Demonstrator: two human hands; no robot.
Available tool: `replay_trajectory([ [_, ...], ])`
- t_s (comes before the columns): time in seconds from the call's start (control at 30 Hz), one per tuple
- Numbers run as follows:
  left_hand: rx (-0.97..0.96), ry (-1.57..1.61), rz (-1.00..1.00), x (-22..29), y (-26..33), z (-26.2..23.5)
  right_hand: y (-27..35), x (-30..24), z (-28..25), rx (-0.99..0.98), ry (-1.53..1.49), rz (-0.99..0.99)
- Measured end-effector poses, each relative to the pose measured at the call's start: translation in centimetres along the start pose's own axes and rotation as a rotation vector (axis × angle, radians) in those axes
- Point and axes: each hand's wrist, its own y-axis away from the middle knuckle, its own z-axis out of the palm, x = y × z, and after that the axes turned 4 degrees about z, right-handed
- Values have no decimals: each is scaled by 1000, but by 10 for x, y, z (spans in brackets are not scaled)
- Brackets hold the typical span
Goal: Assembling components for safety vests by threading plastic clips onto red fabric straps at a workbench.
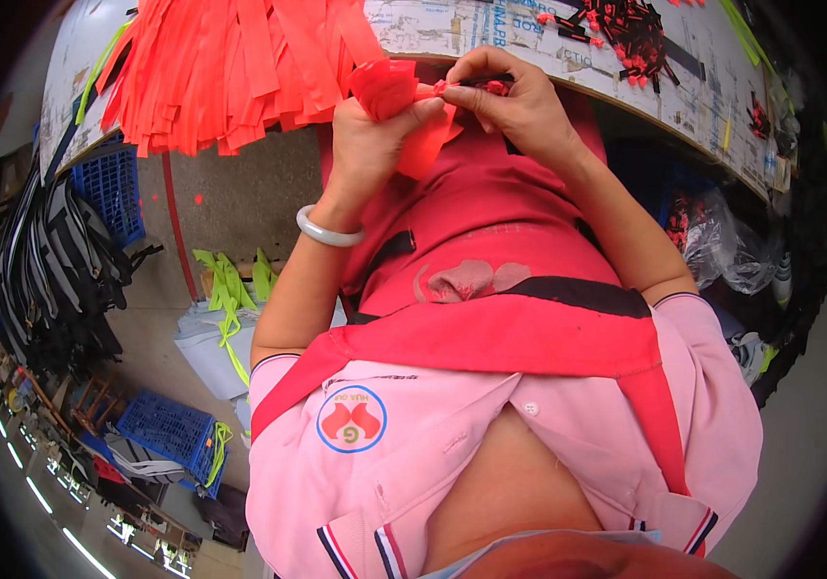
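Pink polo shirt [433,415] fills the bottom of the frame, closest to the lens; red apron [490,333] over it, mid-frame.

Work is at top centre, just off the table's front edge: a red strip [382,89], bunched, its loose part hanging below the fist. Left hand [375,140] has fingers curled round the bunch, thumb pressed on top, pointing right. Right hand [521,111] pinches thumb to index at the small red knob [439,88] on the strip's narrow end. Black piece [498,78] shows among the right fingers; can't tell how firmly it's held, or whether it joins the knob.

Step in hand, my read: fine fingertip work on that narrow end, left side as anchor. Next move calls for a steady left grip and a precise right pinch; too slack and the bunch could open up.

Going outward: fan of red strips [230,72], upper left, tips hanging past the table edge. Pile of small black-and-red pieces [630,43], upper right, on the white-covered table [433,29]. Clear plastic bag [727,241] below the table at right. Left side: dark straps [56,261], lime green strips [228,289], blue crate [167,425] lower left.
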Motion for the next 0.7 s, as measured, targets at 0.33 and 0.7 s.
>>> replay_trajectory([
  [0.33, -78, 24, -120, -1, -2, -4, 4, 0, -2, -1, -7, -51],
  [0.7, -63, -25, -58, -12, -3, -4, 2, 7, 2, -3, 31, -116],
])
